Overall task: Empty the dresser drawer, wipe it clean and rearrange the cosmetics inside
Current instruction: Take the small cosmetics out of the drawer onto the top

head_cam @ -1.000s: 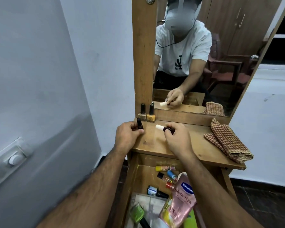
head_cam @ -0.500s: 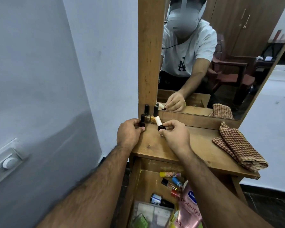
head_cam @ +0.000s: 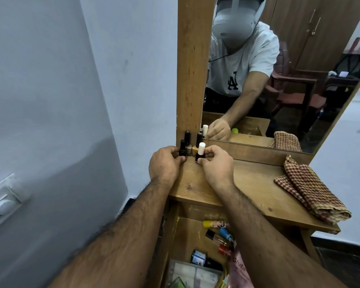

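Pinching a dark red nail-polish bottle with a white cap, the right hand holds it upright on the wooden table, back-left corner, by the mirror frame. Left hand grips a small dark bottle with a black cap just beside it. Two more black-capped polish bottles stand behind them against the frame. Below, the open wooden drawer holds tubes and bottles. Checked red-and-cream cloth lies folded on the table's right.
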Action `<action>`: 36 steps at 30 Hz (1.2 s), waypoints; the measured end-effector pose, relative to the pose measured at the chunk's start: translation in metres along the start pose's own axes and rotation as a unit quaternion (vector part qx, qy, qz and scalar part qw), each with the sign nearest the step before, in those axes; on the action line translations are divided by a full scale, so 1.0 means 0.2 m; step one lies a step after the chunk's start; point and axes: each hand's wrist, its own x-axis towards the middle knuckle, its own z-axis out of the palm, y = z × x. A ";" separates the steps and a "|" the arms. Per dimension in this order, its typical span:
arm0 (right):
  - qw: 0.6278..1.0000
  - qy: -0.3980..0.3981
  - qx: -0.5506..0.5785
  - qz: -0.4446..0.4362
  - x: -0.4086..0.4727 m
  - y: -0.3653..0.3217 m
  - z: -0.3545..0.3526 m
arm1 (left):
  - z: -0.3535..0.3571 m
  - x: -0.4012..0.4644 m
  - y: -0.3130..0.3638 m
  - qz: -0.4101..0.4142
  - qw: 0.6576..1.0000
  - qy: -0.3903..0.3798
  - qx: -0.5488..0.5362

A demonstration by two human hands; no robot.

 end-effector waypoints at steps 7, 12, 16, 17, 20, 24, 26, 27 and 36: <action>0.999 0.016 -0.032 -0.008 0.00 0.00 0.02 | 0.01 -0.01 0.00 0.015 0.999 0.017 0.041; 0.999 0.023 -0.017 0.026 0.01 -0.01 0.04 | 0.02 -0.02 0.01 0.027 0.998 0.027 0.039; 0.999 0.029 -0.009 0.037 0.02 -0.01 0.04 | 0.01 -0.02 0.00 0.050 0.997 0.009 0.055; 0.999 0.031 -0.006 0.037 0.02 -0.01 0.04 | 0.02 -0.01 -0.01 0.052 0.997 0.005 0.058; 0.999 0.034 -0.001 0.038 0.01 0.00 0.04 | 0.02 0.00 -0.01 0.059 0.995 -0.003 0.082; 0.999 0.011 -0.033 0.042 0.02 0.00 0.06 | 0.03 0.01 -0.01 0.074 0.992 -0.014 0.102; 0.998 0.003 -0.054 0.044 0.02 -0.01 0.07 | 0.03 0.01 -0.01 0.080 0.991 -0.017 0.105; 0.997 0.001 -0.062 0.046 0.02 -0.01 0.07 | 0.03 0.01 -0.01 0.083 0.991 -0.019 0.106; 0.995 0.021 -0.089 0.041 0.02 -0.03 0.09 | 0.04 0.01 -0.02 0.067 0.995 -0.015 0.074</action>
